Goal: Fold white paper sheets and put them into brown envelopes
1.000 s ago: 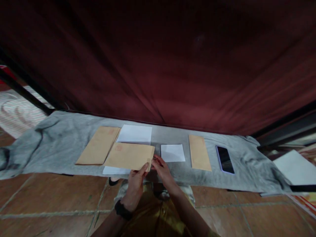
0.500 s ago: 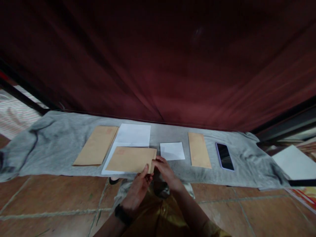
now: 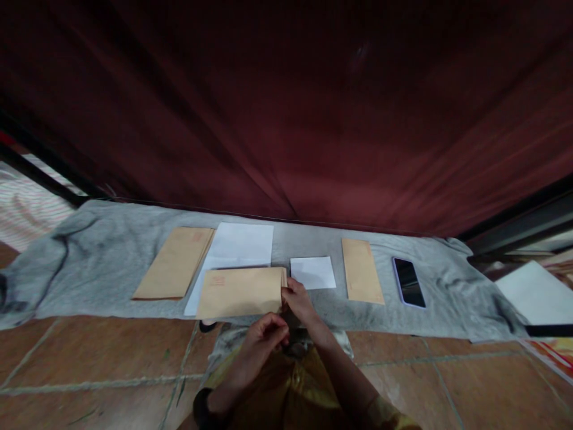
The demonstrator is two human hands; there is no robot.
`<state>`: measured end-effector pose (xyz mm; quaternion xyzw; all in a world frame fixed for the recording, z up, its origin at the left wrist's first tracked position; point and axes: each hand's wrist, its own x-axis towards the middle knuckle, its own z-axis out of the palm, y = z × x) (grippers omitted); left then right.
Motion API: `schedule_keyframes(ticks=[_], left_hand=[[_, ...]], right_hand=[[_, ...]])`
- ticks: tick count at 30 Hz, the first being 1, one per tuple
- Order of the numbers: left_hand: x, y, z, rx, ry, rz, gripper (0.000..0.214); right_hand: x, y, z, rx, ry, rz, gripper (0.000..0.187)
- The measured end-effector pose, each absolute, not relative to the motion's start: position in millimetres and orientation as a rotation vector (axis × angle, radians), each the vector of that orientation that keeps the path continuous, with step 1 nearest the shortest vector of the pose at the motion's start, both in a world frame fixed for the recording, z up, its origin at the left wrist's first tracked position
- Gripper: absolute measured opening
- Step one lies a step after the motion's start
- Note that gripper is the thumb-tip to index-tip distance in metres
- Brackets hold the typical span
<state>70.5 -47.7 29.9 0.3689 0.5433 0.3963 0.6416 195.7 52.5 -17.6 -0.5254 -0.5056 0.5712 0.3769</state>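
Observation:
A brown envelope [image 3: 242,292] with a small red print lies level in front of me, its right end by my right hand [image 3: 299,301]. The fingers of that hand are closed on the envelope's flap end. Just below the envelope's lower right corner is my left hand [image 3: 266,337], its thumb and fingers curled together. Whether anything is in that pinch is hidden. Under the envelope are white paper sheets [image 3: 244,242], partly covered. A smaller folded white paper [image 3: 313,273] rests right of my right hand.
A stack of brown envelopes [image 3: 174,263] lies to the left on the grey cloth [image 3: 107,257]. On the right are a single brown envelope [image 3: 362,272] and a phone [image 3: 409,282]. A dark red curtain [image 3: 286,119] hangs behind the cloth-covered surface.
My left hand has let go of the envelope and come down toward me, its fingers now curled together. My right hand stays at the envelope's right end; the envelope has shifted slightly right.

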Motion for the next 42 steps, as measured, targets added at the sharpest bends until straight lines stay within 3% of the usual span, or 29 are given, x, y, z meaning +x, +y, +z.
schedule_keyframes(ticks=[1, 3, 5, 9, 13, 19, 27, 32, 42], left_hand=[[64.3, -42.3, 32.6, 1.022, 1.351, 0.997, 0.021], [49.5, -26.7, 35.3, 1.387, 1.521, 1.084, 0.054], [34.1, -9.7, 32.7, 1.800, 1.624, 0.902, 0.086], [13.9, 11.9, 15.7, 2.295, 1.698, 0.408, 0.113], [10.7, 18.9, 4.1, 2.415, 1.712, 0.207, 0.121], [15.8, 22.7, 5.8, 2.419, 1.673, 0.242, 0.125], [15.9, 20.7, 1.2, 2.463, 1.643, 0.285, 0.124], [14.4, 22.6, -1.2, 2.481, 1.632, 0.277, 0.126], [17.2, 26.1, 5.3, 2.514, 1.582, 0.246, 0.120]], right_hand=[[197.9, 52.0, -20.8, -1.353, -1.286, 1.461, 0.025], [201.0, 50.6, -25.4, -1.356, -1.294, 1.426, 0.025], [202.3, 49.5, -28.3, -1.343, -1.334, 1.380, 0.025], [202.4, 48.4, -30.9, -1.373, -1.423, 1.280, 0.026], [203.9, 46.5, -33.4, -1.385, -1.423, 1.236, 0.031], [210.2, 40.3, -31.8, -1.412, -1.434, 1.116, 0.030], [218.3, 29.7, 3.6, -1.696, -2.105, 0.465, 0.021], [220.5, 36.4, 6.3, -1.761, -2.019, 0.794, 0.026], [226.0, 51.9, 11.9, -1.207, -1.197, 1.776, 0.028]])
